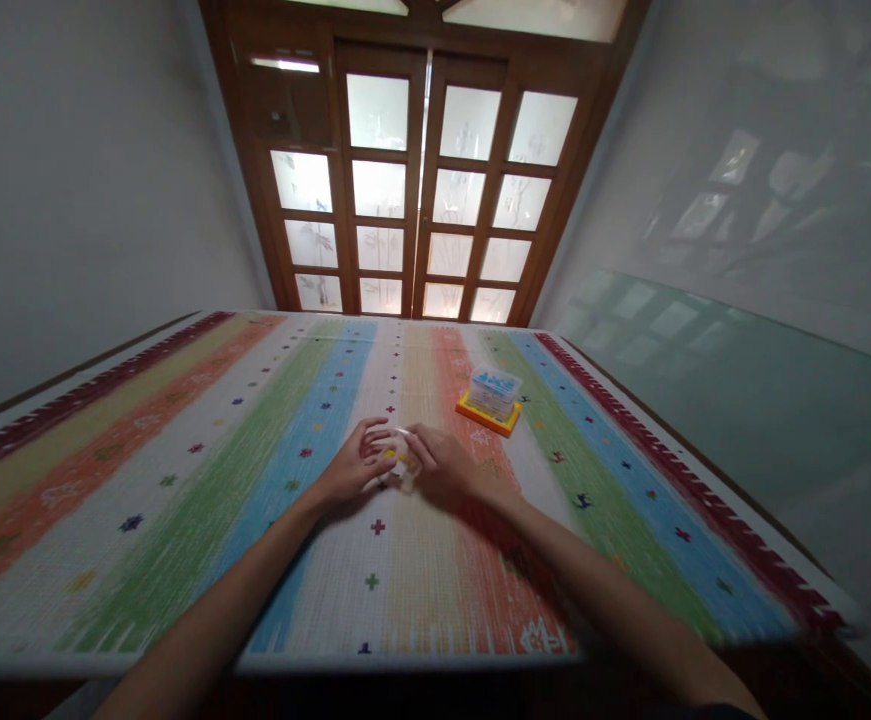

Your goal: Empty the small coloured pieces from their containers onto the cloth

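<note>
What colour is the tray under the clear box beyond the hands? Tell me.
The tray is orange, plainest along its near edge in the head view.

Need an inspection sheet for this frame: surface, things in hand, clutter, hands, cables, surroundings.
Surface: striped cloth in multicoloured bands with small cross marks, lying flat.
Things in hand: small pale piece with a yellow spot, held between both hands; too small to identify.
Clutter: clear box with blue print, standing on an orange base, beyond the right hand and apart from it.
Hands: left hand and right hand meet mid-cloth, fingertips closed on the piece.
Cables: nothing seen.
Surroundings: wooden doors with frosted panes behind; greenish glass sheet on the right side.
</note>
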A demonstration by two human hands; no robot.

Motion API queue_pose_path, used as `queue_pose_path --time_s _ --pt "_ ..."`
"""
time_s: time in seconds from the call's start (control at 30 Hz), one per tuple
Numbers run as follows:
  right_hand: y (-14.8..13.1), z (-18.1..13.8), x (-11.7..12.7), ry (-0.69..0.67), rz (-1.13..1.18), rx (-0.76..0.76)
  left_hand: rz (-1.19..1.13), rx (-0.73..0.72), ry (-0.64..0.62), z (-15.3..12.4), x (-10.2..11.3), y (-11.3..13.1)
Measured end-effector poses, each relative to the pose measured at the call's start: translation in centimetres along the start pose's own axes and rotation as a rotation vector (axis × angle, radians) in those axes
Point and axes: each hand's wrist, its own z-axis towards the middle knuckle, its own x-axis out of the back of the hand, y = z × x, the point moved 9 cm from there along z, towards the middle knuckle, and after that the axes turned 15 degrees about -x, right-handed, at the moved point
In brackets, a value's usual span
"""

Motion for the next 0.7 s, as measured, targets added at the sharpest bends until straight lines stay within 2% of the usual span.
queue_pose_path --time_s 0.1,0.27,0.33,0.4,0.5,0.6,0.63,0.7 --pt "2.4 1.6 -0.2 -0.009 0.264 -0.244 -0.108 0.036 0.013 -0.4 0.2 0.2" --pt "2.1 3.4 -1.7 -0.125 0.337 -0.333 0.012 0.071 -0.096 -0.9 0.8 0.3" --pt "1.6 3.4 -1.9 -0.182 0.338 -0.34 0.127 0.088 -0.084 -0.9 2.4 0.4" --pt "1.3 3.3 -1.1 -0.21 0.322 -0.334 0.305 0.07 0.015 -0.8 5.6 1.2" --pt "1.6 3.2 2.7 -0.138 0.283 -0.306 0.49 0.057 0.157 -0.9 11.1 2.8" --pt "2.3 3.1 8.6 0.067 0.136 -0.233 0.681 0.043 0.264 -1.2 16.1 4.5" --pt "2.5 3.0 10.5 0.129 0.098 -0.217 0.868 0.014 0.255 -1.1 17.2 5.4" --pt "3.2 2.6 13.8 0.228 0.031 -0.203 0.966 0.0 0.268 -1.2 19.1 6.3"
